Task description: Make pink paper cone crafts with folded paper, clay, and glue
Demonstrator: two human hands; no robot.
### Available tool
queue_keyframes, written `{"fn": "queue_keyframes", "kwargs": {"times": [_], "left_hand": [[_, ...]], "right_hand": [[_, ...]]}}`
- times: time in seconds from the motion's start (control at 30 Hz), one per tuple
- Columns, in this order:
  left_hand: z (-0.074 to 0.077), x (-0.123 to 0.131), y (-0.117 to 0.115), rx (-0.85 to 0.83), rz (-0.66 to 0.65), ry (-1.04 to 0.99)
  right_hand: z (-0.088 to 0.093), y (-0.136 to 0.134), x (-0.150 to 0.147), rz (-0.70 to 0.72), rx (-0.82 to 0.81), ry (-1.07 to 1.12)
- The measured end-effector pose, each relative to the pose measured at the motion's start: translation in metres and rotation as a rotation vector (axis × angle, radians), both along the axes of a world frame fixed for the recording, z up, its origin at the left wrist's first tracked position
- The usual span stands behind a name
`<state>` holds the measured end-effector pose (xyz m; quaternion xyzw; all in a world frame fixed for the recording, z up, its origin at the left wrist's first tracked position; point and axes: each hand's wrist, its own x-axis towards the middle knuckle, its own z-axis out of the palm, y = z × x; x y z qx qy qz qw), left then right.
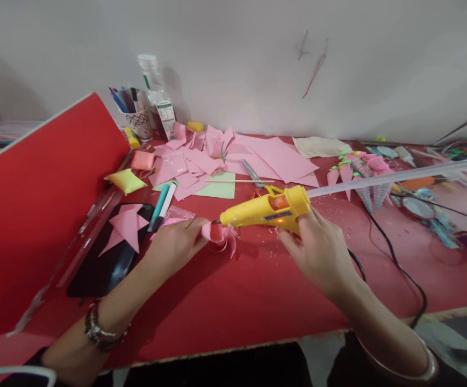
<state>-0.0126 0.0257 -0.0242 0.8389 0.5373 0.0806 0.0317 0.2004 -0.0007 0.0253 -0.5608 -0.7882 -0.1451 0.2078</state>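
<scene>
My right hand (317, 250) is wrapped round the grip of a yellow glue gun (253, 210), which has a small orange light lit on its side. A long clear glue stick (378, 180) sticks out of its back end. The dark nozzle points left and meets, or nearly meets, a curled pink paper strip (219, 242). Between thumb and fingers my left hand (180, 242) pinches that strip at its left end; the rest hangs in loose loops above the red table. Pink folded paper (126, 228) lies on a dark flat object (100, 263) left of my left hand.
Pink paper scraps (193, 166) are heaped at the back, with scissors (252, 173) beside them. A glass bottle (158, 99) and a pen cup (136, 121) stand by the wall. Small paper cones (362, 180) lie right. A black cable (398, 263) crosses the red table (225, 317). A red board (51, 199) leans left.
</scene>
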Motion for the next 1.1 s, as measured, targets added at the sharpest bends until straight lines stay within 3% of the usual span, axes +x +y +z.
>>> {"fn": "queue_keyframes", "kwargs": {"times": [0.53,0.73,1.1], "left_hand": [[-0.0028,0.0004,0.0006,0.045,-0.039,-0.111],[-0.0043,0.0008,0.0012,0.044,-0.036,-0.123],[0.0042,0.0029,0.0001,-0.125,-0.072,-0.187]], "right_hand": [[-0.0020,0.0021,-0.0010,-0.010,-0.077,0.007],[-0.0066,0.0019,-0.0016,-0.047,0.064,-0.038],[-0.0021,0.0055,0.0003,-0.012,-0.040,-0.019]]}}
